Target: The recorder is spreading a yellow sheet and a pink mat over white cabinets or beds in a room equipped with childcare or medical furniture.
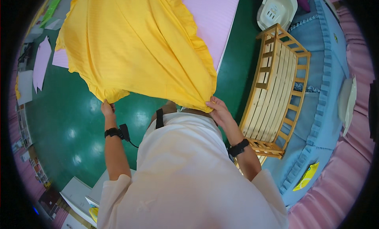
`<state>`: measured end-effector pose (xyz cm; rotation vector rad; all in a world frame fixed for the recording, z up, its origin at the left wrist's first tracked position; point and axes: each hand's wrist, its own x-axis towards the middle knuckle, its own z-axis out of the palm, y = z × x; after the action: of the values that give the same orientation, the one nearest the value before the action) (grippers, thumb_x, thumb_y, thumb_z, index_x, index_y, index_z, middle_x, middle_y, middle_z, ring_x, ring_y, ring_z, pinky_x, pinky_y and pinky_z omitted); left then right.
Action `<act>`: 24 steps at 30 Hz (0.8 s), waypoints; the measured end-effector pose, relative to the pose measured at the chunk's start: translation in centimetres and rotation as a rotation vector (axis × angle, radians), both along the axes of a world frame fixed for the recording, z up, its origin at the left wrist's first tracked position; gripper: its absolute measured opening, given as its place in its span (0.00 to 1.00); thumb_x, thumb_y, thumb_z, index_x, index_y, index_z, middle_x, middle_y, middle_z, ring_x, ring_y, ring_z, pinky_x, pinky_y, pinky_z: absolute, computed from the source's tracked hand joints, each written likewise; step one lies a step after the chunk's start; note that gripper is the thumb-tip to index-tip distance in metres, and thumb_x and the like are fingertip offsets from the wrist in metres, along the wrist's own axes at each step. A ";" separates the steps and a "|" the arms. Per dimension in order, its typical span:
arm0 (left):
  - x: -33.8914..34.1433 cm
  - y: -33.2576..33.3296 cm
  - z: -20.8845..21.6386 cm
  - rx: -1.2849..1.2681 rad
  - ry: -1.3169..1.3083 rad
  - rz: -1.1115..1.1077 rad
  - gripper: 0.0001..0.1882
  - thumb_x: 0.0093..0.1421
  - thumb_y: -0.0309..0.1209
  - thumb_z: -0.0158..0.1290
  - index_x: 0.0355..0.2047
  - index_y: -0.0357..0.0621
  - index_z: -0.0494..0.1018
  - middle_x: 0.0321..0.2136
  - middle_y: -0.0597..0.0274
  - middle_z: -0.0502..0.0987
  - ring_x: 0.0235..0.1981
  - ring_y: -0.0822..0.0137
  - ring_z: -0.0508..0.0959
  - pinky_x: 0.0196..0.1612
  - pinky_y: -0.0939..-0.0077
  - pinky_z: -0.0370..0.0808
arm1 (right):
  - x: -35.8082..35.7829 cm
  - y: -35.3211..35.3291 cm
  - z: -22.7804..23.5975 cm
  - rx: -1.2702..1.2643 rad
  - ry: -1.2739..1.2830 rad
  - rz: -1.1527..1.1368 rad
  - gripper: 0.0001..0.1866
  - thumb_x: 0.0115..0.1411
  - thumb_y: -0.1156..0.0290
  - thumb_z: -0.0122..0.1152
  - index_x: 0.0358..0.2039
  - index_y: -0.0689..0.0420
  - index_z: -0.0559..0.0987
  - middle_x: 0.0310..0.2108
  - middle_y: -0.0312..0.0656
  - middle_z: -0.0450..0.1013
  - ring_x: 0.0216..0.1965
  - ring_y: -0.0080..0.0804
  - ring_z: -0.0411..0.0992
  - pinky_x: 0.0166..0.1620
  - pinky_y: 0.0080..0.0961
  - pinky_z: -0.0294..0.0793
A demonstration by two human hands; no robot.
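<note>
You hold a big yellow cloth [134, 47] up in front of you with both hands. Your left hand [107, 109] grips the near edge of the cloth at about 9 o'clock from your chest. The fingers are pinched shut on the fabric. Your right hand [219, 110] grips the near edge at about 2 o'clock from your chest. Its fingers are pinched shut on a corner of the cloth too.

The yellow cloth spreads away from you toward 12 o'clock. It has a frilly edge along its right side. It hangs over a pink mattress [215, 16], which shows at the top, at about 1 o'clock from the cloth. The near edge of the cloth sags a little between your two hands.

You wear a black band [111, 132] on your left wrist, with a small black box and a thin wire beside it. Another black band [239, 147] sits on your right wrist. Your top is pale pink.

At 3 o'clock from your right hand lies a wooden crib frame [276, 91] with flat slats. Past it, farther to 3 o'clock, is a blue frilly cover [319, 110], with pink bedding beyond that. A white plastic tub [276, 8] sits at the top, just past the far end of the crib frame. The floor [71, 122] is shiny green. White papers [41, 63] lie on it at 10 o'clock.
</note>
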<state>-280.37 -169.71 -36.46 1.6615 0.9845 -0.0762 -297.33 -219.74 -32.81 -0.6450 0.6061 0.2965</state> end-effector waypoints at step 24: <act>3.2 -11.7 4.1 0.163 -0.057 -0.635 0.18 0.55 0.36 0.52 0.13 0.39 0.66 0.10 0.61 0.68 0.12 0.71 0.67 0.18 0.75 0.62 | 1.4 1.3 2.0 -0.323 0.308 0.316 0.32 0.45 0.74 0.62 0.48 0.71 0.57 0.45 0.52 0.64 0.45 0.39 0.68 0.46 0.31 0.70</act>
<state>-277.22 -181.37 -32.32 2.0623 0.3968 -0.3766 -295.92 -218.43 -30.82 -1.0204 0.8576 0.6086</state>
